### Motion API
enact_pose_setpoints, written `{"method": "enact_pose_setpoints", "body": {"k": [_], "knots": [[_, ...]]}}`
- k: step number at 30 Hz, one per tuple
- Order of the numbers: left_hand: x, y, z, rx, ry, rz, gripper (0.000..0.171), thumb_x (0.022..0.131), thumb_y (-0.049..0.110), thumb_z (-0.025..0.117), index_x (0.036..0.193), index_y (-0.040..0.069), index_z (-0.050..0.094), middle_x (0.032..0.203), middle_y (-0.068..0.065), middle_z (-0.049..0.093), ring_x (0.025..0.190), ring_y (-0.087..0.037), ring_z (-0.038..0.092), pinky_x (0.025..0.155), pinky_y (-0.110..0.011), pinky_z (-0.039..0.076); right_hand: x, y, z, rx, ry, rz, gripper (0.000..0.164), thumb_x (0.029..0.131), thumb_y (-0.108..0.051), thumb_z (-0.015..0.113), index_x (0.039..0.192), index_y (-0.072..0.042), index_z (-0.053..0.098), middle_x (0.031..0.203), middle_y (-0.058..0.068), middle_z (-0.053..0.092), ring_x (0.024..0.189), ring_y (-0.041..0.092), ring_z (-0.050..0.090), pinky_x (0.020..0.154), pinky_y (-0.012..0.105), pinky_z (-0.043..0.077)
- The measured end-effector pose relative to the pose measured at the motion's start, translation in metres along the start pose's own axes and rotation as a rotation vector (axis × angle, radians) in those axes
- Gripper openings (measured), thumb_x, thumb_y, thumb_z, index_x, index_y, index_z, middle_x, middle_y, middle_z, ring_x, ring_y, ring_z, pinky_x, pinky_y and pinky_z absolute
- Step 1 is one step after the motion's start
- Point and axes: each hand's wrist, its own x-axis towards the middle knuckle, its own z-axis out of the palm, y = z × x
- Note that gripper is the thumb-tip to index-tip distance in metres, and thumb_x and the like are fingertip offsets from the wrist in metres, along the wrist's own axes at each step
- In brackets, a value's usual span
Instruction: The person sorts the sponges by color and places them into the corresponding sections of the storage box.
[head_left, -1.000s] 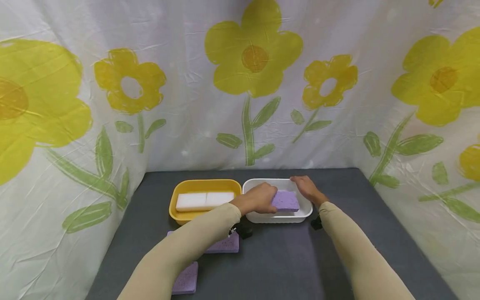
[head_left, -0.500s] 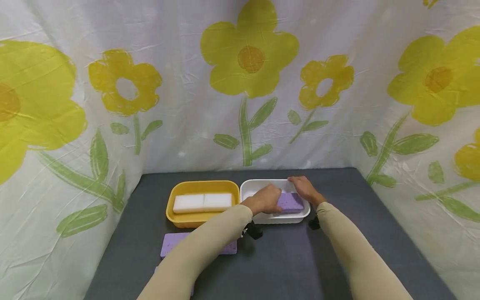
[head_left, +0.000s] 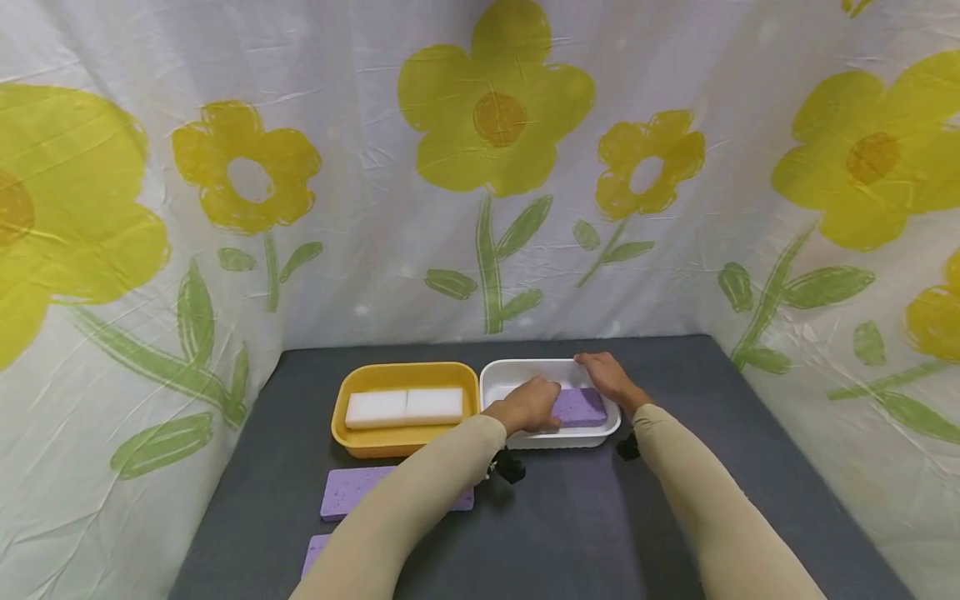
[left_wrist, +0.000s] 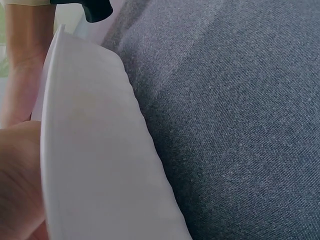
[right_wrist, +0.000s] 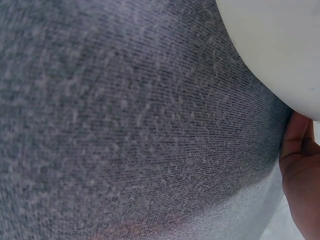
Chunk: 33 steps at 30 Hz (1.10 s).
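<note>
In the head view, a white tray (head_left: 512, 369) holds a purple sponge (head_left: 581, 407) lying near its right end. My left hand (head_left: 528, 405) reaches into the tray and grips the sponge's left end with thumb and fingers; part of that end is hidden by the hand. At the far right corner my right hand (head_left: 611, 379) holds the tray's rim. Its fingers (right_wrist: 296, 131) show against the outer wall in the right wrist view. The left wrist view shows the tray's near wall (left_wrist: 95, 140), with part of the left hand behind it.
A yellow tray (head_left: 341, 417) touches the white tray's left side and holds two white sponges (head_left: 405, 407). More purple sponges lie on the dark tabletop (head_left: 570, 517), one (head_left: 352, 490) in front of the yellow tray, another (head_left: 315, 548) nearer. My left sleeve partly covers them. A flowered curtain surrounds the table.
My left hand has moved right with the purple sponge, which now lies closer to the white tray's right end. My right hand stays at the rim. The head view has shifted slightly.
</note>
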Motion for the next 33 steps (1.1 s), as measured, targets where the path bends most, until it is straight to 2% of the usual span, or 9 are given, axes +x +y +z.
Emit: {"method": "enact_pose_setpoints", "body": {"k": [5, 9, 11, 16, 18, 22, 24, 26, 33], "knots": [[-0.003, -0.001, 0.003, 0.004, 0.007, -0.024, 0.049, 0.086, 0.047, 0.089, 0.115, 0.012, 0.07, 0.103, -0.002, 0.071, 0.101, -0.019, 0.068, 0.087, -0.037, 0.06, 0.0, -0.001, 0.002, 0.0, 0.003, -0.001, 0.056, 0.114, -0.036, 0.043, 0.138, 0.007, 0.071, 0.144, 0.029, 0.066, 0.135, 0.043, 0.059, 0.121, 0.059, 0.042], [-0.012, 0.001, -0.005, -0.01, 0.001, -0.047, 0.053, 0.089, 0.049, 0.086, 0.124, 0.012, 0.069, 0.11, -0.001, 0.071, 0.106, -0.017, 0.067, 0.088, -0.036, 0.061, -0.001, 0.0, 0.003, -0.002, -0.004, -0.002, 0.056, 0.115, -0.036, 0.043, 0.137, 0.007, 0.071, 0.143, 0.03, 0.066, 0.133, 0.044, 0.059, 0.12, 0.059, 0.043], [-0.022, 0.005, -0.017, -0.015, 0.008, -0.055, 0.053, 0.089, 0.047, 0.086, 0.125, 0.012, 0.069, 0.11, -0.001, 0.071, 0.104, -0.016, 0.067, 0.086, -0.037, 0.061, -0.001, 0.0, 0.003, -0.009, -0.003, -0.004, 0.057, 0.115, -0.036, 0.043, 0.137, 0.008, 0.071, 0.143, 0.03, 0.065, 0.134, 0.044, 0.058, 0.12, 0.059, 0.042], [-0.061, 0.023, -0.076, -0.032, 0.001, -0.037, 0.051, 0.092, 0.042, 0.087, 0.125, 0.008, 0.07, 0.11, -0.005, 0.073, 0.106, -0.02, 0.07, 0.087, -0.04, 0.062, -0.002, -0.001, 0.001, 0.025, -0.015, 0.007, 0.058, 0.116, -0.035, 0.042, 0.138, 0.01, 0.069, 0.146, 0.032, 0.064, 0.139, 0.047, 0.057, 0.123, 0.06, 0.04], [-0.071, 0.024, -0.089, -0.041, 0.009, -0.015, 0.05, 0.093, 0.041, 0.087, 0.125, 0.006, 0.07, 0.109, -0.006, 0.074, 0.107, -0.021, 0.071, 0.088, -0.041, 0.062, -0.001, -0.002, 0.0, 0.04, -0.023, 0.015, 0.058, 0.116, -0.035, 0.041, 0.14, 0.01, 0.067, 0.149, 0.032, 0.063, 0.142, 0.048, 0.056, 0.124, 0.06, 0.04], [-0.077, 0.013, -0.093, -0.03, 0.017, -0.001, 0.05, 0.092, 0.041, 0.086, 0.125, 0.006, 0.071, 0.105, -0.006, 0.075, 0.104, -0.024, 0.073, 0.088, -0.044, 0.062, -0.001, -0.002, -0.001, 0.035, -0.032, 0.014, 0.059, 0.116, -0.035, 0.04, 0.145, 0.01, 0.064, 0.154, 0.032, 0.059, 0.147, 0.049, 0.053, 0.127, 0.061, 0.038], [-0.077, 0.003, -0.088, -0.036, 0.021, 0.006, 0.05, 0.092, 0.045, 0.084, 0.122, 0.008, 0.071, 0.102, -0.005, 0.074, 0.101, -0.023, 0.071, 0.085, -0.043, 0.061, -0.001, -0.002, -0.002, 0.023, -0.039, 0.013, 0.06, 0.116, -0.036, 0.039, 0.147, 0.01, 0.062, 0.156, 0.032, 0.057, 0.149, 0.05, 0.05, 0.127, 0.061, 0.037], [-0.088, 0.006, -0.103, -0.054, -0.016, -0.006, 0.052, 0.094, 0.044, 0.084, 0.127, 0.006, 0.072, 0.105, -0.007, 0.075, 0.104, -0.026, 0.071, 0.089, -0.043, 0.06, -0.002, -0.002, -0.002, 0.023, -0.044, 0.023, 0.062, 0.117, -0.038, 0.039, 0.149, 0.01, 0.06, 0.159, 0.032, 0.054, 0.151, 0.051, 0.047, 0.128, 0.062, 0.035], [-0.122, 0.011, -0.138, -0.05, 0.0, 0.062, 0.049, 0.095, 0.035, 0.085, 0.129, 0.001, 0.075, 0.11, -0.01, 0.08, 0.106, -0.03, 0.072, 0.096, -0.042, 0.059, -0.005, -0.006, -0.002, 0.03, -0.06, 0.061, 0.064, 0.116, -0.04, 0.039, 0.153, 0.009, 0.056, 0.165, 0.035, 0.041, 0.155, 0.052, 0.039, 0.131, 0.063, 0.029]]}}
